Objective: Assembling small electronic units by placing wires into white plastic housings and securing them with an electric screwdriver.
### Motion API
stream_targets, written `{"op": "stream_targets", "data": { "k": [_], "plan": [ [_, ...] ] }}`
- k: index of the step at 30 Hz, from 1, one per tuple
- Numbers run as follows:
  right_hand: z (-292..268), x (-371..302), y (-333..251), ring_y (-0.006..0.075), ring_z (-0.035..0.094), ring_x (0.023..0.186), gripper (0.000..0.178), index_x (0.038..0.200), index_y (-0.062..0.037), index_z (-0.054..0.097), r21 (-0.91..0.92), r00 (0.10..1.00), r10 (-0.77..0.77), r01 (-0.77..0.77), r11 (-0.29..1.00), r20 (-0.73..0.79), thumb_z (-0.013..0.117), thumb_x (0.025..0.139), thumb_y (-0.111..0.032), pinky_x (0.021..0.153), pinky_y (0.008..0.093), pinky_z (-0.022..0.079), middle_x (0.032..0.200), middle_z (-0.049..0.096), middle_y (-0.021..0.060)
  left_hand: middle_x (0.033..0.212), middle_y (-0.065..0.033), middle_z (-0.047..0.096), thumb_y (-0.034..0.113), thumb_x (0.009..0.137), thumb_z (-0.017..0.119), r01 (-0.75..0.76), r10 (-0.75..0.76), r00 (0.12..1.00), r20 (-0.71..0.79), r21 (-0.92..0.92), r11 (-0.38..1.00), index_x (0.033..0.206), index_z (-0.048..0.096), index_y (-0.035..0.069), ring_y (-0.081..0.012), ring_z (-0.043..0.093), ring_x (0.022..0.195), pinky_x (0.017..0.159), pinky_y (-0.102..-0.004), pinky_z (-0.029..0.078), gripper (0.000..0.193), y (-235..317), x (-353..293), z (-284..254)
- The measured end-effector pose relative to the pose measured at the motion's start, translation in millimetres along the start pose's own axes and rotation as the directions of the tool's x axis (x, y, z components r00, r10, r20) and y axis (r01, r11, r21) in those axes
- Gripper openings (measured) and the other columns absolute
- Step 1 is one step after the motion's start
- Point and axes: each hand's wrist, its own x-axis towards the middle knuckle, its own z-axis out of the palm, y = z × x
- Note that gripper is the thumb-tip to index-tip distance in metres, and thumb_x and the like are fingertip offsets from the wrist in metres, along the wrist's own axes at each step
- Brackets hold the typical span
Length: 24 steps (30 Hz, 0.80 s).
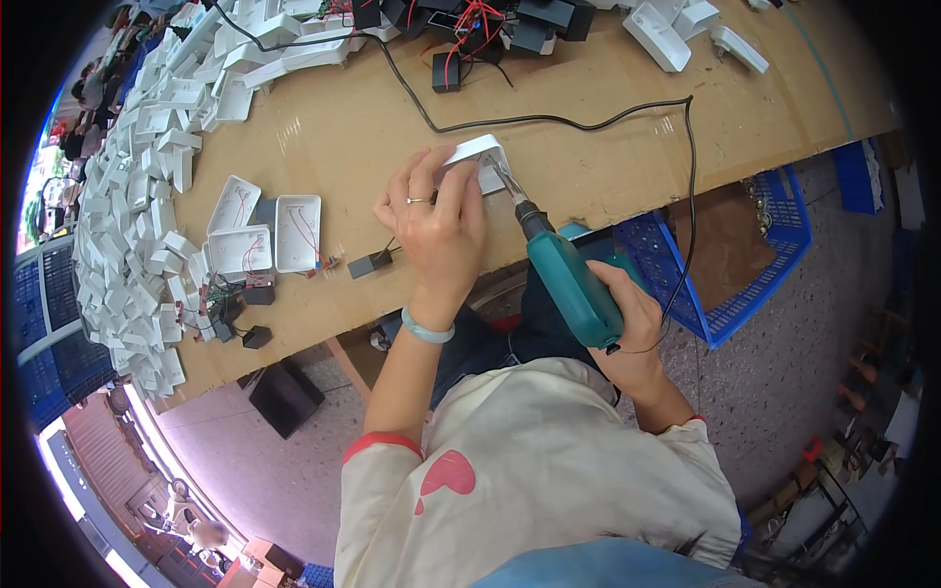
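My left hand (441, 216) is closed on the edge of a white plastic case (486, 147), held up on its side over the tabletop. In my right hand (632, 318) is a teal electric screwdriver (571, 284), its fingers wrapped round the body. The tool slants up to the left, its metal tip inside the case. Whether the tip touches a screw is too small to tell. Beside my left wrist lies a small black block (371, 264) with a wire. Farther left, several open white cases (297, 233) hold red wires.
A large heap of white cases (147, 225) covers the table's left side. Black boxes with red wires (480, 29) lie at the far edge. A black cord (549, 120) crosses the cardboard-topped table (338, 108). A blue crate (720, 318) stands at the right.
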Motion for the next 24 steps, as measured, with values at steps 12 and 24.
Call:
{"op": "stream_targets", "data": {
  "k": [12, 24],
  "plan": [
    [7.9, 4.1, 4.2, 0.0312, 0.07, 0.08, 0.047, 0.123, 0.0009, 0.063, -0.001, 1.0, 0.016, -0.015, 1.0, 0.004, 0.075, 0.077, 0.003, 0.071, 0.0345, 0.053, 0.094, 0.069, 0.0166, 0.121, -0.0006, 0.07, 0.01, 0.086, 0.078, -0.014, 0.013, 1.0, 0.014, 0.048, 0.999, 0.1, 0.077, 0.015, -0.0262, 0.062, 0.117, 0.101, -0.0421, 0.036, 0.016, 0.8, 1.3, -1.9],
    [8.4, 5.2, 3.7, 0.0331, 0.07, 0.081, 0.047, 0.123, 0.0001, 0.063, -0.031, 1.0, 0.013, -0.013, 0.999, 0.013, 0.075, 0.077, 0.003, 0.071, 0.0358, 0.053, 0.095, 0.069, 0.0169, 0.121, -0.0008, 0.069, 0.01, 0.086, 0.078, -0.008, 0.007, 1.0, 0.023, 0.046, 0.999, 0.1, 0.077, 0.015, -0.0259, 0.062, 0.117, 0.101, -0.0418, 0.036, 0.016, 0.7, 2.0, -3.1]
  ]
}}
